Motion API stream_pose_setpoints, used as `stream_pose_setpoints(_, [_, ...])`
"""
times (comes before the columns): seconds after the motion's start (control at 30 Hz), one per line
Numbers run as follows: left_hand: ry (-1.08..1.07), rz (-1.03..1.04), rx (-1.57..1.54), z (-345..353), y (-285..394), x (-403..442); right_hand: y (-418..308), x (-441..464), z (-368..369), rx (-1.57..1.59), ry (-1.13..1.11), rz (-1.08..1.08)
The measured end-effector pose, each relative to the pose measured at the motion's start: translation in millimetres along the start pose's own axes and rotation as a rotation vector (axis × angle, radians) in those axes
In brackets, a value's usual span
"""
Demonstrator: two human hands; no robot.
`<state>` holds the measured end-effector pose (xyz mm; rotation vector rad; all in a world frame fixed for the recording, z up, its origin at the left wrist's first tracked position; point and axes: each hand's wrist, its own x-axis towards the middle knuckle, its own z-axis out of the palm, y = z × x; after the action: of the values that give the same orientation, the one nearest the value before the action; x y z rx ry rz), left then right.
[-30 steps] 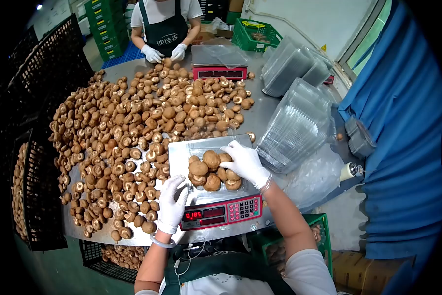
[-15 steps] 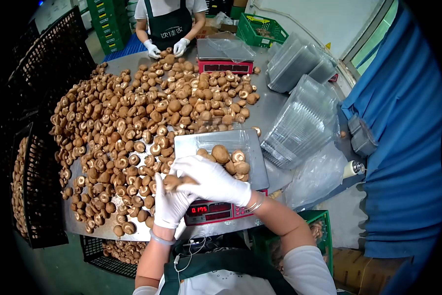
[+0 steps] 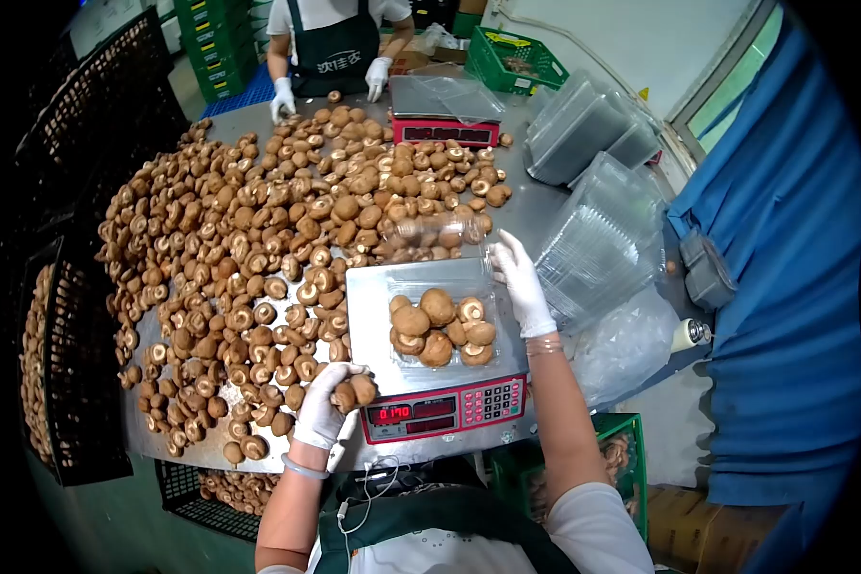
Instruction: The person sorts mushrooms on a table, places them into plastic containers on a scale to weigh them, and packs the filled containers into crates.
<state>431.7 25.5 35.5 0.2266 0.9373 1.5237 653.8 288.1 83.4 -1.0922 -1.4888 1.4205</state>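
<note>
On the scale (image 3: 368, 297) sits a clear plastic box (image 3: 483, 287) with several brown shiitake mushrooms (image 3: 437, 306) in it. Its see-through lid (image 3: 440, 230) stands raised at the far side. My right hand (image 3: 523, 285), in a white glove, is at the lid's right edge with fingers bent against it. At the scale's left front corner my gloved left hand (image 3: 325, 407) is closed around shiitake mushrooms (image 3: 356, 392); how many is partly hidden. The red display (image 3: 389, 413) reads about 0.170.
A large heap of shiitake mushrooms (image 3: 229, 239) covers the table's left and middle. Stacked clear boxes (image 3: 598, 239) stand at right, near a plastic bag (image 3: 626, 344). Across the table are a co-worker's gloved hands (image 3: 283, 99) and a second scale (image 3: 445, 129). Black crates (image 3: 76, 383) line the left.
My right hand has moved from over the box to its lid's right edge. My left hand has drawn slightly down, holding mushrooms. The reading dropped from 0.175. The co-worker's hands have moved apart.
</note>
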Motion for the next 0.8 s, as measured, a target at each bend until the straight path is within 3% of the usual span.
stream_pose_setpoints(0.07, [-0.076, 0.014, 0.154, 21, 3, 1, -25, -21, -5, 0.085, 0.022, -0.077])
stream_pose_setpoints(0.13, [-0.082, -0.008, 0.179, 24, -1, 5, -56, -58, -10, 0.096, -0.14, -0.058])
stream_pose_setpoints(0.17, [-0.083, -0.041, 0.203, 25, -3, 7, -40, -69, -13, -0.073, -0.131, -0.077])
stream_pose_setpoints(0.23, [-0.021, -0.048, 0.272, 32, -2, 4, -31, -93, -7, -0.76, 0.05, -0.568])
stream_pose_setpoints(0.3, [-0.093, 0.047, 0.355, 32, -5, 10, -9, -109, -14, -0.846, -0.009, -0.191])
stream_pose_setpoints(0.33, [-0.072, 0.013, 0.388, 29, -7, 12, -5, -113, -18, -0.697, -0.083, 0.074])
stream_pose_setpoints(0.37, [-0.031, -0.017, 0.387, 25, -12, 16, 10, -115, -19, -0.496, -0.088, 0.047])
stream_pose_setpoints(0.43, [0.008, 0.0, 0.446, 33, -12, 15, 36, -114, -19, -0.126, -0.189, 0.208])
stream_pose_setpoints(0.53, [-0.014, 0.01, 0.519, 32, -10, 24, 55, -111, -1, 0.032, -0.1, 0.089])
stream_pose_setpoints(0.6, [0.007, -0.03, 0.486, 45, -6, 20, 36, -114, 1, 0.003, -0.109, 0.193])
stream_pose_setpoints(0.63, [0.027, -0.06, 0.489, 56, -3, 19, 24, -116, -4, -0.061, -0.101, 0.187])
stream_pose_setpoints(0.7, [-0.119, -0.061, 0.551, 55, -7, 21, 32, -126, -4, -0.083, 0.105, -0.203])
stream_pose_setpoints(0.73, [-0.242, 0.03, 0.543, 47, -16, 29, 14, -138, -18, -0.022, 0.07, -0.1])
stream_pose_setpoints(0.77, [-0.11, 0.139, 0.584, 73, -31, 23, 5, -150, -32, -0.023, 0.091, -0.087])
stream_pose_setpoints(0.8, [-0.274, 0.074, 0.702, 90, -33, 19, 2, -165, -50, -0.111, 0.24, -0.266])
